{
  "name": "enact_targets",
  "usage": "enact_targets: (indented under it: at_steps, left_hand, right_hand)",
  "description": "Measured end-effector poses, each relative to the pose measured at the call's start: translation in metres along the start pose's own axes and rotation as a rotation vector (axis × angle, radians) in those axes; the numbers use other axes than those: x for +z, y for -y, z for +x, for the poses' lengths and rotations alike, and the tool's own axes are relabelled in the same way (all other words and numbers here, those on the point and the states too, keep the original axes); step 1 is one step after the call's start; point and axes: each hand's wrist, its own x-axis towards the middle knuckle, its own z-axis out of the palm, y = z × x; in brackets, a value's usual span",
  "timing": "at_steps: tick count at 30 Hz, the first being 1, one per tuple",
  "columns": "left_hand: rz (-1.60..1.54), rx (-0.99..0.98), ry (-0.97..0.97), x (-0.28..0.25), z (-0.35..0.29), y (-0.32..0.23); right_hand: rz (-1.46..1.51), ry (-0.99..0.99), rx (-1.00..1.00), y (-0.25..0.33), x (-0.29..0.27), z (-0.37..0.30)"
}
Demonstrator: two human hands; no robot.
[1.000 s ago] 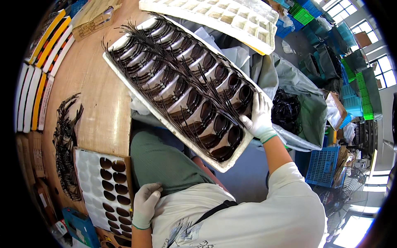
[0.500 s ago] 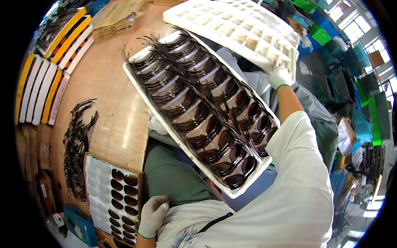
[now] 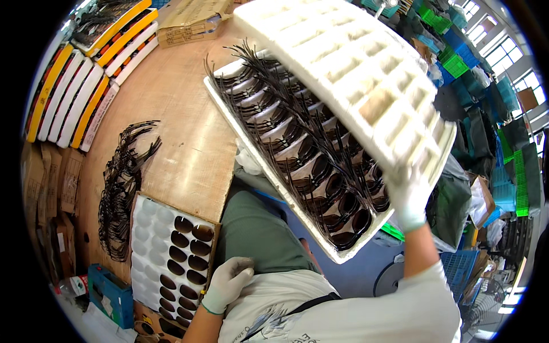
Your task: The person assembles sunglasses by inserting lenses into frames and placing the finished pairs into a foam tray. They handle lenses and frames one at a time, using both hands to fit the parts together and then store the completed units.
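Observation:
My right hand (image 3: 407, 197), in a white glove with a green cuff, grips the near edge of a white foam tray (image 3: 354, 74) with rows of empty compartments. That tray is tilted and partly covers a second foam tray (image 3: 274, 188), whose compartments hold many dark sunglasses (image 3: 303, 151). Thin dark temples stick up along its middle. My left hand (image 3: 230, 281), gloved too, rests against my shirt by my lap with curled fingers; nothing shows in it. Just left of it lies a shallow box (image 3: 214, 228) with rows of brown lenses (image 3: 197, 247) on white padding.
A heap of dark frame parts (image 3: 121, 188) lies on the wooden table (image 3: 189, 131). Stacked trays (image 3: 68, 97) and a cardboard box (image 3: 191, 23) stand at its far left. A blue container (image 3: 111, 297) is at the lower left. Green and blue crates (image 3: 517, 177) fill the right side.
My right hand has brought the empty foam tray nearer and lower, so it now covers more of the sunglasses. My left hand stays by my lap as the view shifts.

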Motion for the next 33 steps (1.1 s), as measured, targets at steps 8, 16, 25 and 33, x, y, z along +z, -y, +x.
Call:
enact_targets:
  at_steps: [8,16,25,33]
  left_hand:
    - [-0.058,-0.093,0.136,0.006,-0.015,-0.003]
    - [-0.276,0.038,-0.056,-0.018,-0.060,0.037]
    - [-0.075,0.302,-0.379,-0.042,-0.116,0.130]
    - [0.199,0.027,-0.857,-0.014,-0.193,0.299]
  right_hand:
    - [0.131,0.632,-0.175,0.120,-0.077,-0.103]
    - [0.159,0.684,-0.177,0.150,-0.072,-0.085]
    - [-0.077,0.667,-0.181,0.182,-0.094,-0.063]
    - [-0.059,0.312,-0.355,0.254,-0.065,0.012]
